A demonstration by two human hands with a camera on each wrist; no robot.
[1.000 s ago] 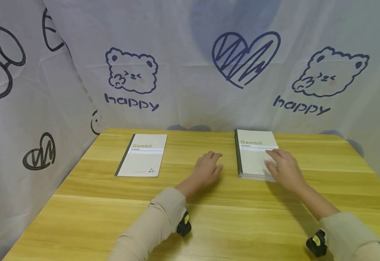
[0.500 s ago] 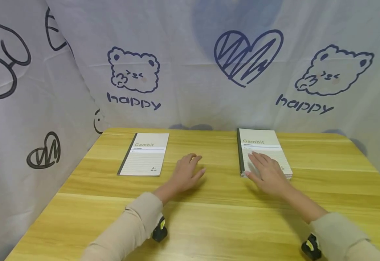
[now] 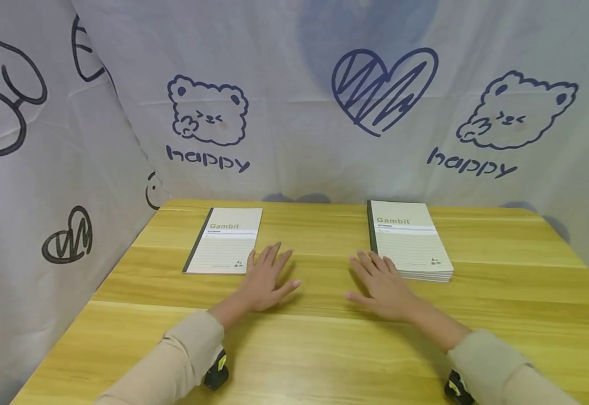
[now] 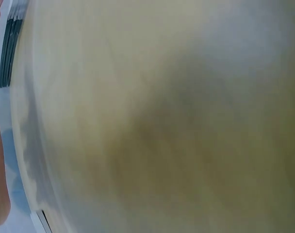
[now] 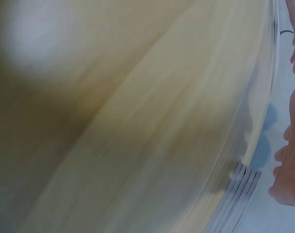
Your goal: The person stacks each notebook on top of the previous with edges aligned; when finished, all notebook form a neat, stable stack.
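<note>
Wooden table, printed curtain behind, single notebook, notebook stack

You have a wooden table in honey yellow with paler grain bands. Your single notebook on the left is cream, ruled with fine grey lines, with a dark spine strip, a pale blue band and "Gambit" in olive-gold. The stack of notebooks shows the same cover. Your sleeves are beige. The backdrop cloth is pale grey-white, printed in navy with bears, a scribbled heart and "happy".
</note>
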